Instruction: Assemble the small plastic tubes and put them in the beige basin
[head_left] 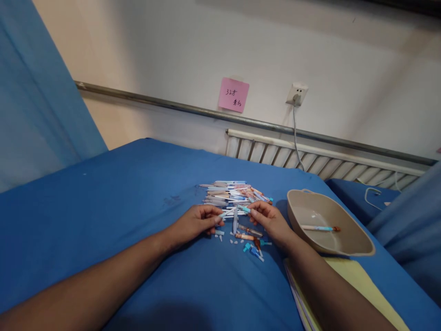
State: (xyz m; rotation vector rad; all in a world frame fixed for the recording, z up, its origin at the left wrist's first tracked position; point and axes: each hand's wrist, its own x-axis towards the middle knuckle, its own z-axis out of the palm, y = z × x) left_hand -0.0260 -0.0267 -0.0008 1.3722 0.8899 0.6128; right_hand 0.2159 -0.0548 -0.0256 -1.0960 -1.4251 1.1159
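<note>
Between finger and thumb, my left hand (pixel 203 220) pinches a slim pen piece (pixel 228 212) with a white end pointing right. Opposite it, my right hand (pixel 268 218) is closed on a light-blue pen part (pixel 244 209); the two pieces point toward each other and I cannot tell whether they touch. Just beyond the hands lies a spread of pens and pen parts (pixel 220 193), white, grey, orange and blue. Below the fingers, a grey barrel (pixel 235 222) and an orange-brown barrel (pixel 245 236) rest on the cloth among small white bits (pixel 233 242) and blue caps (pixel 255 252).
To the right stands a beige basin (pixel 344 242) holding one assembled pen (pixel 320 228). Yellow papers (pixel 361 276) lie in front of it under my right forearm. A blue cloth (pixel 103 202) covers the surface; a radiator (pixel 268 151) and a plugged socket (pixel 296 94) are behind.
</note>
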